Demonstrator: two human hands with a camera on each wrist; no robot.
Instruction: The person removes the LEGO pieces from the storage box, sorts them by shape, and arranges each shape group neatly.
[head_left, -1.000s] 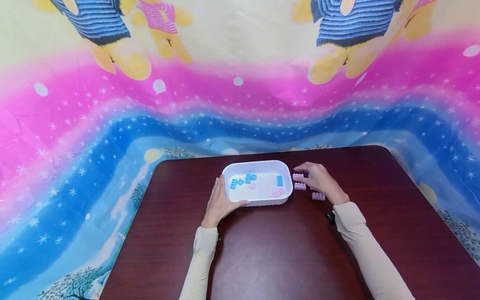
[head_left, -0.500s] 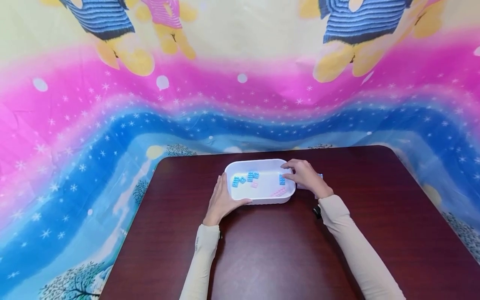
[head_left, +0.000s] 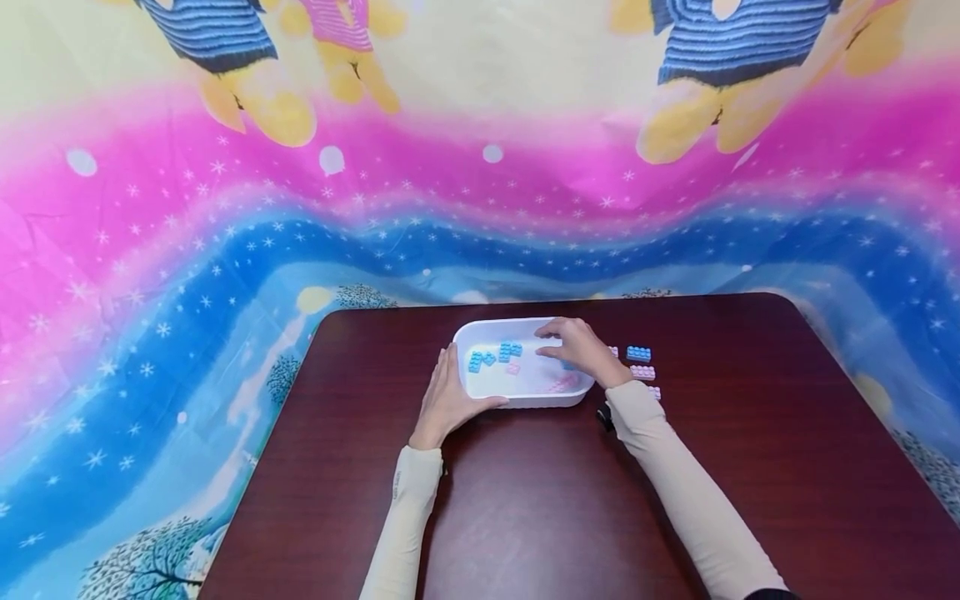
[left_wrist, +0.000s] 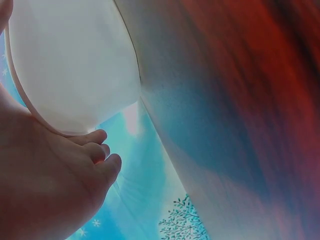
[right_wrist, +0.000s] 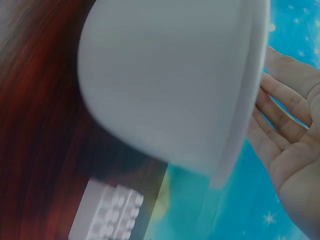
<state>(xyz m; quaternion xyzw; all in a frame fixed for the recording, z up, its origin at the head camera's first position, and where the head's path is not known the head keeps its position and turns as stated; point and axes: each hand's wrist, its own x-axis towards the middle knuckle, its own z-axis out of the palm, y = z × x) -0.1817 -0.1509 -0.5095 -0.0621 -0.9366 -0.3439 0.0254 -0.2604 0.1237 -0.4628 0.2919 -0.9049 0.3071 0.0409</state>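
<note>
A white plastic tray [head_left: 480, 402] stands on the table and holds several blue toy bricks [head_left: 505, 352] and pink ones [head_left: 513, 368]. My left hand [head_left: 444, 402] holds the tray's left end, its thumb along the front side and its fingers along the left wall. In the left wrist view that hand [left_wrist: 55, 170] lies against the rim. My right hand [head_left: 581, 346] is over the tray's right part, thumb and forefinger apart with no brick visible between them. It partly hides a blue brick there. In the right wrist view its fingers [right_wrist: 282, 100] look fairly straight; the rim hides their tips.
On the dark wooden table [head_left: 525, 500], right of the tray, lie a blue brick [head_left: 639, 353] and several pink bricks [head_left: 642, 372], some partly behind the right wrist. A patterned cloth [head_left: 480, 225] hangs behind the table's far edge.
My right hand has moved left from the loose bricks beside the tray to over the tray's inside. The left hand keeps its hold. The view has shifted slightly.
</note>
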